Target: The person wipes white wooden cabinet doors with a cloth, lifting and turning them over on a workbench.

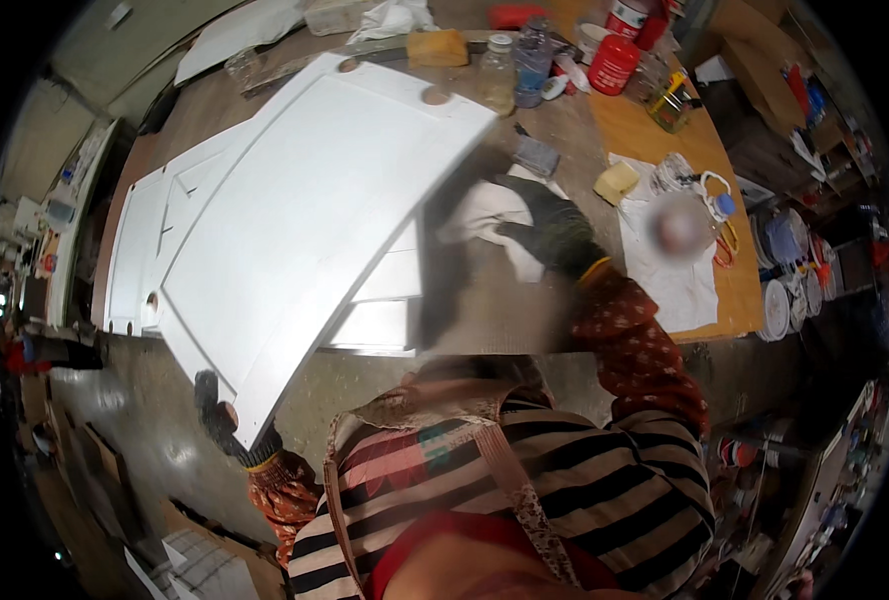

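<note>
Head view, left to right: my left hand (227, 418), gloved, grips the low corner of the white panel (305, 220), fingers clenched on its edge. Its long axis climbs from that hand up and right across the bench, tilted over another white panel (140, 240) lying flat. My right hand (555, 232), also gloved, is bunched around a pale rag (485, 215) just beside the panel's right edge, so the right is nearer the top end. Further right: brown workbench (645, 140), yellow sponge (617, 182), red cans (615, 62), cluttered shop around.
</note>
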The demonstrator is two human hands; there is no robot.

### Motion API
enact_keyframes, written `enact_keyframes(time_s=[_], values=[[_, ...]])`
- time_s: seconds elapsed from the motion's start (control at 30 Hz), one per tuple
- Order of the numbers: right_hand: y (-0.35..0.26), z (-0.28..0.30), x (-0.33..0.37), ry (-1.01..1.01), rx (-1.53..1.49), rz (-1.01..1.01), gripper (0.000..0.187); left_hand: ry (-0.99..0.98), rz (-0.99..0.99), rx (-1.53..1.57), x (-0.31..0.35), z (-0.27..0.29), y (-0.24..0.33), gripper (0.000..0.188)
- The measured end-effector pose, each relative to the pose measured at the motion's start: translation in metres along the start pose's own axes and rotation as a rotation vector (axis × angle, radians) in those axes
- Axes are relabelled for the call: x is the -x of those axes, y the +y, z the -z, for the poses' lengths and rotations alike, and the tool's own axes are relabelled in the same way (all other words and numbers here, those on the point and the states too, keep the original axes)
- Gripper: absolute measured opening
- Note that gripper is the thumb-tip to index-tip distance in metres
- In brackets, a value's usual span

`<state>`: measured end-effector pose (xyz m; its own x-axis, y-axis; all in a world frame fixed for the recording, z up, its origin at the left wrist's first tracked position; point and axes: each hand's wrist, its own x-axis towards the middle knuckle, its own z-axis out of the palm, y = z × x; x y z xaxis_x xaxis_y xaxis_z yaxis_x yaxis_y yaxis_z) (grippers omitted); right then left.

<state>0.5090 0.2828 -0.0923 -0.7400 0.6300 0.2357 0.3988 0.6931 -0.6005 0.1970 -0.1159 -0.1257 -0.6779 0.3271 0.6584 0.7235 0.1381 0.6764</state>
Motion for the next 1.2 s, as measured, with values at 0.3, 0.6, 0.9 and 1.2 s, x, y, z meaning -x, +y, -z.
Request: enact_keyframes(time_s=[0.3, 0.6, 0.9, 1.2], values=[[-0.018, 0.035, -0.059, 0.195, 0.500, 0.537, 0.031, 0.125, 0.054, 0.032, 0.009, -0.013, 0.035, 0.050], [0.073, -0.003, -0.096, -0.035, 0.472, -0.207, 0.060, -0.007, 0.242, 0.185, 0.020, -0.030, 0.072, 0.037], [0.039, 0.021, -0.075, 0.191, 0.600, -0.036, 0.057, -0.159, 0.006, -0.011, -0.006, -0.017, 0.055, 0.058], [-0.046, -0.047, -0.045, -0.259, 0.482, -0.111, 0.027, -0.267, -0.142, 0.166, -0.017, -0.013, 0.053, 0.052]])
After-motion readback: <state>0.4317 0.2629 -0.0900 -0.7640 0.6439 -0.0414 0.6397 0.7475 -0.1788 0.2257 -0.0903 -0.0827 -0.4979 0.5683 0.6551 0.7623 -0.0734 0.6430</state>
